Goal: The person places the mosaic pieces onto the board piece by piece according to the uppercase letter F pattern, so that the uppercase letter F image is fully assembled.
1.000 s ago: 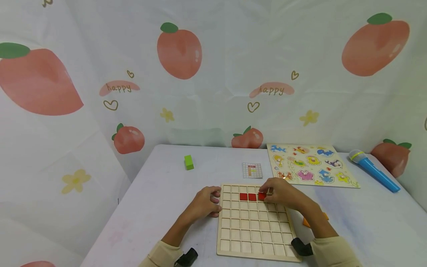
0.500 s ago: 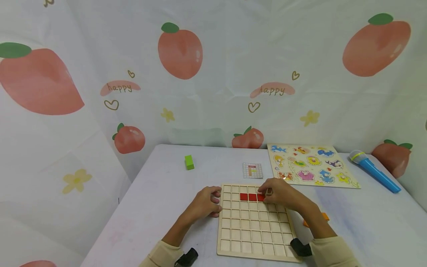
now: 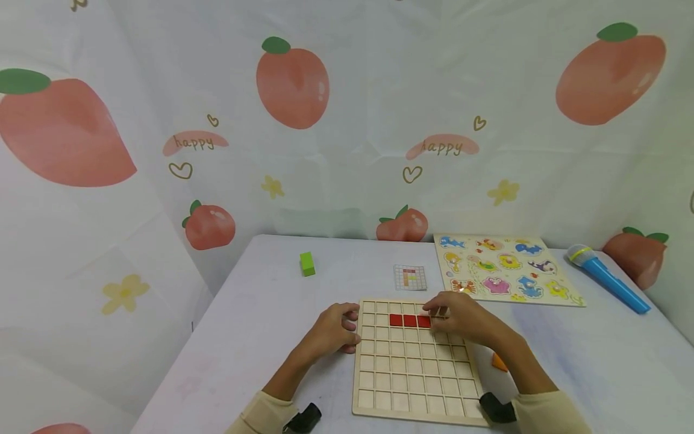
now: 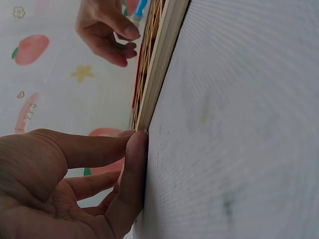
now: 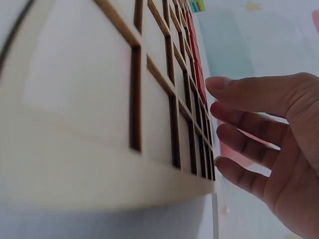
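A wooden grid board [image 3: 409,366] lies flat on the table. Three red square tiles [image 3: 410,320] sit side by side in its second row from the far edge. At the board's left edge, my left hand [image 3: 329,328] grips the rim between thumb and fingers; the left wrist view shows the fingertips [image 4: 135,142] against that edge. My right hand [image 3: 461,313] hovers just above the board, beside the rightmost red tile. Its fingers are relaxed and hold nothing, and in the right wrist view the thumb [image 5: 249,92] appears close to the red tiles.
A grid-pattern card [image 3: 410,278] lies behind the board. Farther back are a green block [image 3: 307,264], an animal puzzle board [image 3: 506,268] and a blue toy microphone [image 3: 609,277]. An orange piece [image 3: 499,361] shows partly beneath my right forearm.
The third red tile has settled into its cell next to the other two. My right hand has let go of it and moved slightly away to the right. My left hand stays put.
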Available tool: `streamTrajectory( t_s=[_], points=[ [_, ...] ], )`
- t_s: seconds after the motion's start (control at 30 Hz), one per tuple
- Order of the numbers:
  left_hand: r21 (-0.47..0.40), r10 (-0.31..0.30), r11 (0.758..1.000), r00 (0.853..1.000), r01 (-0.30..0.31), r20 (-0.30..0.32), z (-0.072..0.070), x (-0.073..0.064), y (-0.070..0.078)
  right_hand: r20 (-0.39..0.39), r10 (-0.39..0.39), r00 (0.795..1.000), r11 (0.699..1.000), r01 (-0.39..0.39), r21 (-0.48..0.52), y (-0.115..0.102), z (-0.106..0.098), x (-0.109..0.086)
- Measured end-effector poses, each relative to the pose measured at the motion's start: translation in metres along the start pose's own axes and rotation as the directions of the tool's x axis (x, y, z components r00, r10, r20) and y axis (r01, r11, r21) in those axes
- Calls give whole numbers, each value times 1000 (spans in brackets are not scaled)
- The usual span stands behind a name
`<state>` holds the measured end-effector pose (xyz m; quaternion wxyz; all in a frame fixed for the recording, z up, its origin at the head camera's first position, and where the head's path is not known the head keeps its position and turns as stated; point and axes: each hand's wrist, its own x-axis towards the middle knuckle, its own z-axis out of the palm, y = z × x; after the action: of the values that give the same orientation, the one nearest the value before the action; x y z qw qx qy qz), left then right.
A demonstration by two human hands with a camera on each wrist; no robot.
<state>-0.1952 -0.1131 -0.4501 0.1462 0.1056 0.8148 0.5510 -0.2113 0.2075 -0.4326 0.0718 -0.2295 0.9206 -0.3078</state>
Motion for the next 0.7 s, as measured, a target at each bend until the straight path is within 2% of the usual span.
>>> streamTrajectory(
  t_s=[0.3, 0.47, 0.7],
  points=[
    [2, -1, 1000, 1000, 1, -1, 0, 1, -2, -40, 49, 998, 999, -49, -5, 7, -8, -16],
    [-5, 1, 1000, 1000, -1, 3, 0, 1, -3, -52, 49, 997, 999, -49, -8, 11, -13, -27],
    [-10, 1, 1000, 1000, -1, 6, 0, 2, -4, -63, 116, 991, 993, -118, -23, 22, -22, -45]
  ],
)
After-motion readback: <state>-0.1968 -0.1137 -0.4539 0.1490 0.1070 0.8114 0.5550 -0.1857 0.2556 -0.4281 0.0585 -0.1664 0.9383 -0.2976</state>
